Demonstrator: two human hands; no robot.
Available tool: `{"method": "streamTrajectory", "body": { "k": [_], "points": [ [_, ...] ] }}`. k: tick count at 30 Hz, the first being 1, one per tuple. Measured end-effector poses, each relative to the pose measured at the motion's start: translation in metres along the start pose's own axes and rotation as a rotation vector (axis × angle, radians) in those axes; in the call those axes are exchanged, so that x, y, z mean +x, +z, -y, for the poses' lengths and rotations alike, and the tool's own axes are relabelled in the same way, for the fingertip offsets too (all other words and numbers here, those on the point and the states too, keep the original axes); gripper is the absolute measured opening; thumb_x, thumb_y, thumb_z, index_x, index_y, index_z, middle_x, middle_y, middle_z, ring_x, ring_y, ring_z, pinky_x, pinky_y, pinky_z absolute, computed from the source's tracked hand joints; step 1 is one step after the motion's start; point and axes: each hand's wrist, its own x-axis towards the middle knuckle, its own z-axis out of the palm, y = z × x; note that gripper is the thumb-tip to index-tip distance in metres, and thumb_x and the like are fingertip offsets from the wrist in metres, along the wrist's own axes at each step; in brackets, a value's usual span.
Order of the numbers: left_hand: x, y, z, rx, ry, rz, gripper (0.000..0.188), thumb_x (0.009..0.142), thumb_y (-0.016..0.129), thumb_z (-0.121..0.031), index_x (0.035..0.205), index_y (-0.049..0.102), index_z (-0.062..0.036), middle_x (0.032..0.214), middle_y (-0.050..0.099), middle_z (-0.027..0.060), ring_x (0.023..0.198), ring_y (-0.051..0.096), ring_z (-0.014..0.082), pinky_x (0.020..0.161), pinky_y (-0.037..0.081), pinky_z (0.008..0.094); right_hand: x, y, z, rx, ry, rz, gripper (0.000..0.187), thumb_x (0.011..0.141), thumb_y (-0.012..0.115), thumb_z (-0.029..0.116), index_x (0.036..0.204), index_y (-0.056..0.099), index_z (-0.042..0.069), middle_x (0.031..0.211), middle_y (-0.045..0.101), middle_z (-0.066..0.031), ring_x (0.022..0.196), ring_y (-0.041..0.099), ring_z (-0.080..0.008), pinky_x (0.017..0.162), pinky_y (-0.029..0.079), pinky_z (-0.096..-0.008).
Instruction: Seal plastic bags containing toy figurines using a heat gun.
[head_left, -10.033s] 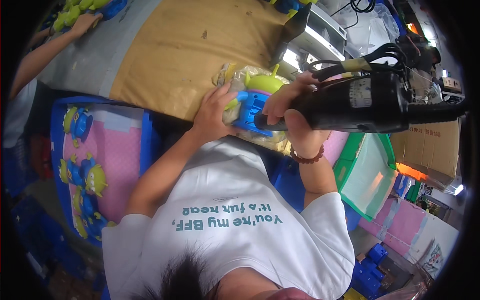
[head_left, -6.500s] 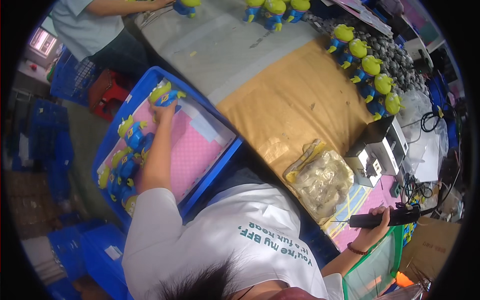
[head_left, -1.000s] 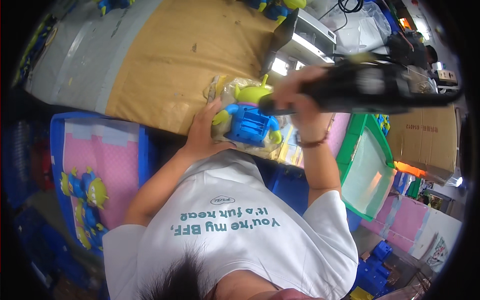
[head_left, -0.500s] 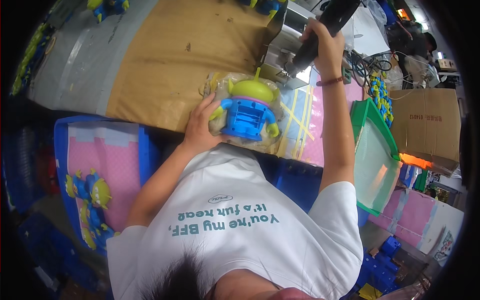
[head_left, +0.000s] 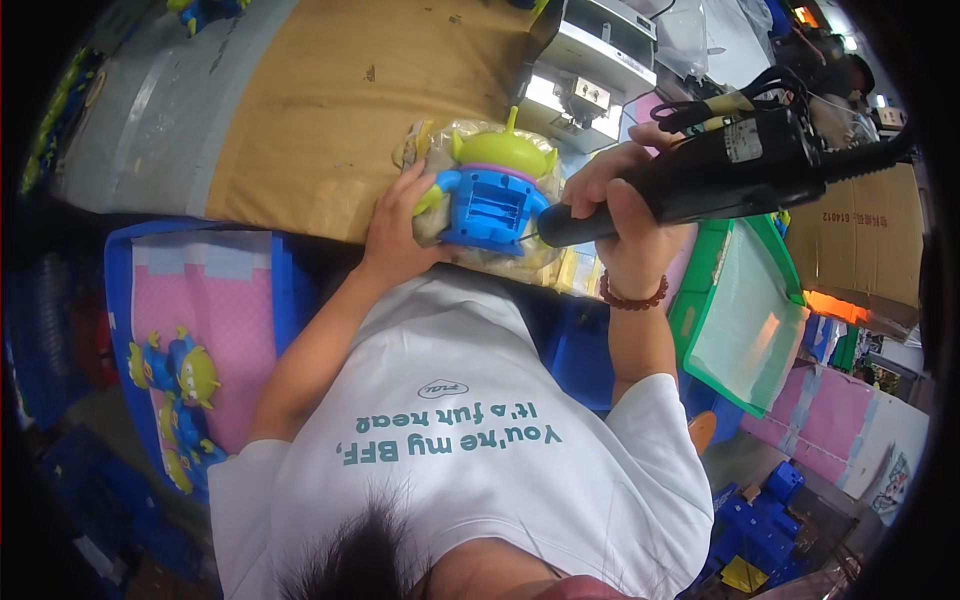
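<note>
A toy figure (head_left: pixel 492 205) with a green head, a blue body and an open slotted recess in its back lies on a plastic-covered pad (head_left: pixel 430 150). My left hand (head_left: pixel 395 225) grips it at its left arm and side. In my right hand (head_left: pixel 632 205) is a black electric screwdriver (head_left: pixel 715 175), held nearly level with its fingers wrapped round the front part. Its thin bit points left and reaches the lower right of the toy's back; I cannot tell whether it sits in a hole.
A silver screw feeder (head_left: pixel 585 95) stands behind my right hand. At the right are a green tray (head_left: pixel 700 290) and a cardboard box (head_left: pixel 860 240). At the left, more toy figures (head_left: pixel 180 400) lie in a blue bin (head_left: pixel 122 300) lined with pink foam. The screwdriver's cable runs off rightward.
My right hand has brought the screwdriver down from the screw feeder to the toy, turning it from steep to nearly level. My left hand keeps its hold on the toy.
</note>
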Motion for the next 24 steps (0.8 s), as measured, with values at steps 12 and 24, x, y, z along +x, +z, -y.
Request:
{"method": "streamTrajectory", "body": {
  "k": [12,24],
  "points": [
    [-0.002,-0.001,-0.001,0.045,0.016,0.016,0.094,0.056,0.089,-0.023,0.133,0.037,-0.008,0.141,0.041,0.0235,0.125,0.045,0.0392,0.103,0.038,0.0438,-0.029,-0.012,-0.026,0.043,-0.096,0.376,0.027,0.073,0.057,0.001,0.096,0.042,0.004,0.08,0.052,-0.0067,0.07,0.053,-0.0172,0.067,0.044,-0.0272],
    [-0.003,0.001,0.0,-0.01,-0.003,0.006,0.095,0.056,0.089,-0.025,0.135,0.038,-0.0119,0.142,0.04,0.0206,0.128,0.042,0.0378,0.105,0.034,0.0443,-0.034,-0.012,-0.035,0.167,-0.138,0.431,0.037,0.077,0.054,-0.006,0.11,0.04,0.003,0.094,0.051,-0.0077,0.082,0.052,-0.0153,0.077,0.044,-0.0283]
  ]
}}
